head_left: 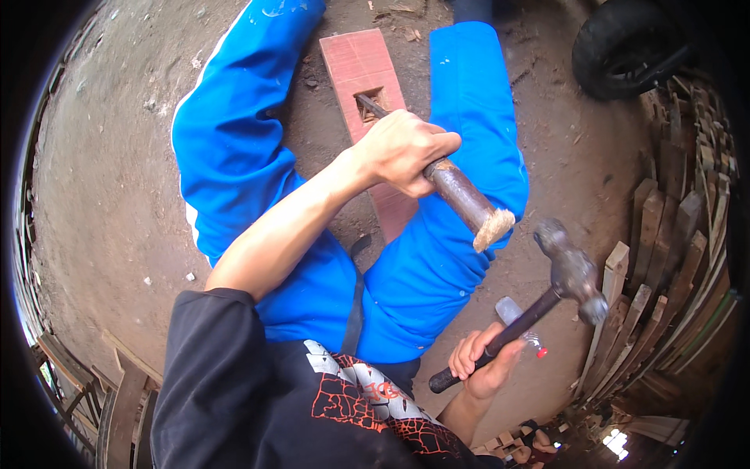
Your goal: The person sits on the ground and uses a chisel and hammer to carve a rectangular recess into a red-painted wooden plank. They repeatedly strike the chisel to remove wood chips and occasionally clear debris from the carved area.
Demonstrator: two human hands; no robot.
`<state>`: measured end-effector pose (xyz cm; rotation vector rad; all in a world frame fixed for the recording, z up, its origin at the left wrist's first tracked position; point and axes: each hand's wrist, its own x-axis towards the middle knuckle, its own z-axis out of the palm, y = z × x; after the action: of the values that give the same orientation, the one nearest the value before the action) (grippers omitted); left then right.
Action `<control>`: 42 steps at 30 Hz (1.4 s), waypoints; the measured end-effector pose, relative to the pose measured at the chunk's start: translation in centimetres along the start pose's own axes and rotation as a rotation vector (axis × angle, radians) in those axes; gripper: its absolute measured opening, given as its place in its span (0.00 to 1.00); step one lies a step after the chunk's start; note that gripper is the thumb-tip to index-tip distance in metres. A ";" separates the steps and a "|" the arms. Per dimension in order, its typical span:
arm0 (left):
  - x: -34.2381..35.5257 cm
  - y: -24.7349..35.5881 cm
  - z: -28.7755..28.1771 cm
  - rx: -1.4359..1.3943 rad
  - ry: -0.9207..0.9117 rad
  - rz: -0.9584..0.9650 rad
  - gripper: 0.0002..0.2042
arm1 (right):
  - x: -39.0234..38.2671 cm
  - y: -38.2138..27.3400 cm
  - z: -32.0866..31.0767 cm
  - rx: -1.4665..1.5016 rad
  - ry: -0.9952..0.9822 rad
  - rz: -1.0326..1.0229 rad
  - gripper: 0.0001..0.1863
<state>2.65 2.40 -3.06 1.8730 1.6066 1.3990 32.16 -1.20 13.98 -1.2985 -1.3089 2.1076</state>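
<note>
Black shirt (226, 375) with a white-and-orange print lies nearest, below the fingers of both hands. The right hand (488, 363) is closed around the lower handle of a hammer (539, 309); the blurred hammer head stands above and right of these fingers. The left hand (406, 152) is closed in a fist around a chisel (467, 197). The frayed, pale handle end projects below and right of the left fingers; the blade extends above and left of them into a rectangular recess in a reddish board (355, 59). Blade-tip contact is not discernible. Blue trousers (226, 141) flank the board, beneath the left hand. A clear object (508, 309) with a red end sits just beyond the right fingers. Stacked timber (656, 234) and a black wheel (613, 51) lie farther right, well apart from both hands.
</note>
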 end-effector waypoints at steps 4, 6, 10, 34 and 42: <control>-0.1 -0.4 0.2 0.000 -0.022 0.011 0.16 | 0.1 -0.1 -0.5 -0.004 -0.004 -0.065 0.36; -0.2 -0.6 0.3 0.005 -0.040 0.011 0.16 | 0.6 -0.2 -0.7 -0.061 -0.008 -0.066 0.37; 0.1 -0.3 0.4 0.016 -0.051 -0.010 0.14 | 0.8 0.4 -0.9 -0.070 -0.014 -0.036 0.38; 0.4 -1.5 0.1 0.003 0.151 0.058 0.12 | 1.1 -1.2 -0.5 0.462 -0.206 -0.086 0.38; 1.6 -1.7 0.1 -0.037 0.223 0.029 0.09 | 2.9 -0.7 1.6 0.005 -0.175 -0.090 0.37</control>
<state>1.55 4.44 -3.62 1.7783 1.6454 1.6895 29.19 0.24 13.36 -1.0517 -1.4027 2.2011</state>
